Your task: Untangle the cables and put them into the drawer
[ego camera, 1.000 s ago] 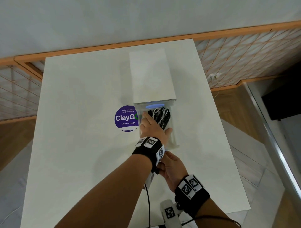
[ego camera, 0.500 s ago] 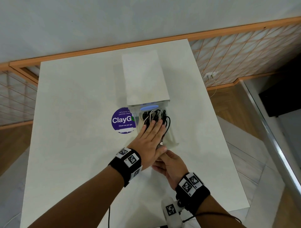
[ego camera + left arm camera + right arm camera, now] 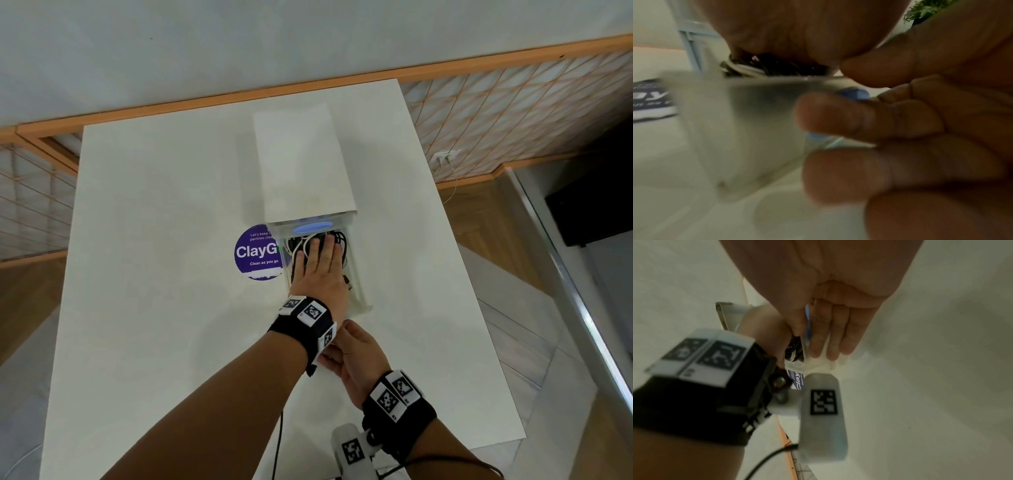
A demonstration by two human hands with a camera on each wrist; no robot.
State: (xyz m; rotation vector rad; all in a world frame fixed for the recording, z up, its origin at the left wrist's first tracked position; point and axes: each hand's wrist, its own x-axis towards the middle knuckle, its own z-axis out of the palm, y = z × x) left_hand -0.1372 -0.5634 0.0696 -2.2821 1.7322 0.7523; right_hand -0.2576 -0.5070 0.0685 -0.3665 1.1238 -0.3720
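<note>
cables (image 3: pixel 337 240), black and white, lay bunched inside the pulled-out clear drawer (image 3: pixel 361 291) of a small white drawer unit (image 3: pixel 301 161) that stood near the middle of the white counter (image 3: pixel 154 274). the left hand (image 3: pixel 320 270) lay flat on top of them, fingers (image 3: pixel 314 246) straight and close together, palm down, pressing the bundle into the drawer; a loop of white cable showed just beside the fingertips. the right hand (image 3: pixel 356 353) was at the drawer's near end, partly hidden under the left wrist. in the right wrist view its fingers (image 3: pixel 835 335) lay straight against the outside of the drawer front and the thumb (image 3: pixel 795 322) came to the rim, with the blue handle (image 3: pixel 807 318) between them; whether it pinched or only rested there i could not tell. the left wrist view, blurred, showed the drawer front (image 3: pixel 748 123) with right-hand fingers beside it. a round purple sticker (image 3: pixel 255 253) lay on the counter, touching the drawer's left side.
</note>
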